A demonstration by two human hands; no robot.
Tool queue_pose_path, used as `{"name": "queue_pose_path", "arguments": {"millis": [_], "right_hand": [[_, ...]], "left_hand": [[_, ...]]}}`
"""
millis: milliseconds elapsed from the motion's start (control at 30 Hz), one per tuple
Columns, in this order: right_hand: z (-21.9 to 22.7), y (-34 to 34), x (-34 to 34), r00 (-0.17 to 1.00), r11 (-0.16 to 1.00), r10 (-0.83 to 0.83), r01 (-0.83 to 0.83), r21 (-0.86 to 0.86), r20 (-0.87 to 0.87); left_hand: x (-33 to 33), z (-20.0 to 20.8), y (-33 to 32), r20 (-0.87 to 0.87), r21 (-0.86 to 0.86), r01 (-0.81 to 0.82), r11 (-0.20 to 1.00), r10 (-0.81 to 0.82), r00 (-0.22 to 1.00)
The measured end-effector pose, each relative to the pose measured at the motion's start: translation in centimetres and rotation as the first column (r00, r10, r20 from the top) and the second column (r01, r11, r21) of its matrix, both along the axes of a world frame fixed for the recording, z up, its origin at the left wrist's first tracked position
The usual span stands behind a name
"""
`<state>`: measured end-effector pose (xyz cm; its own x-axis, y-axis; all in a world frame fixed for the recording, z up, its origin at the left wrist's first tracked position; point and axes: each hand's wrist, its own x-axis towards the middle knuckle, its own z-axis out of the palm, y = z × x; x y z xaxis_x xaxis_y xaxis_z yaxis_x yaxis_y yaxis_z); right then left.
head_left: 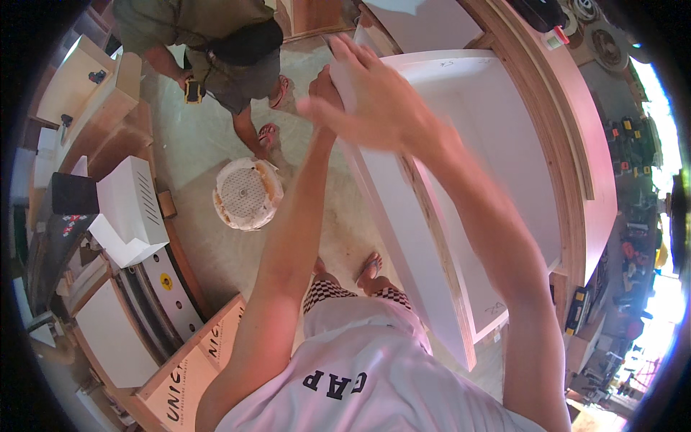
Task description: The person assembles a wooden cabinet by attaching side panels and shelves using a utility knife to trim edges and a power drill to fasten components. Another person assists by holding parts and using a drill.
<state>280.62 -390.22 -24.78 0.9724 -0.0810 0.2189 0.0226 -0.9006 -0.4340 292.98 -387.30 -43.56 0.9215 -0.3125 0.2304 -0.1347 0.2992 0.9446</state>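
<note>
A white drawer (497, 137) with bare plywood edges stands pulled out of a wooden cabinet on my right. Its long white front panel (389, 209) runs from beside my body to the far end. My right hand (381, 104) is over the far part of this panel, fingers stretched out and thumb apart, slightly blurred, holding nothing visible. My left hand (326, 88) is at the outer side of the panel, near its far end. My right hand partly covers it, so its fingers and any grip are hidden.
A co-worker (216, 50) stands at the far left holding a yellow and black tape measure (193, 91). A round white stool-like thing (245, 191) sits on the floor. White panels and a slotted white box (133, 205) crowd the left. Tools (630, 245) line the right side.
</note>
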Motion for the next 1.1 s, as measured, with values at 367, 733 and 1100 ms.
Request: {"name": "queue_pose_path", "arguments": {"millis": [367, 733, 1100], "right_hand": [[-0.4, 1.6, -2.5, 0.994, 0.996, 0.009, -0.018, 0.092, 0.105], [-1.0, 1.1, -3.7, 0.998, 0.995, 0.027, -0.022, -0.092, 0.060], [-0.5, 0.5, -3.6, 0.993, 0.986, 0.091, -0.079, -0.145, 0.075]], "left_hand": [[0.2, -0.5, 0.7, -0.051, -0.010, -0.012, 1.000, 0.012, 0.999], [0.6, -0.8, 0.6, -0.080, -0.027, -0.043, 0.999, 0.040, 0.996], [-0.2, -0.7, 0.8, -0.141, -0.056, -0.082, 0.995, 0.074, 0.987]]}}
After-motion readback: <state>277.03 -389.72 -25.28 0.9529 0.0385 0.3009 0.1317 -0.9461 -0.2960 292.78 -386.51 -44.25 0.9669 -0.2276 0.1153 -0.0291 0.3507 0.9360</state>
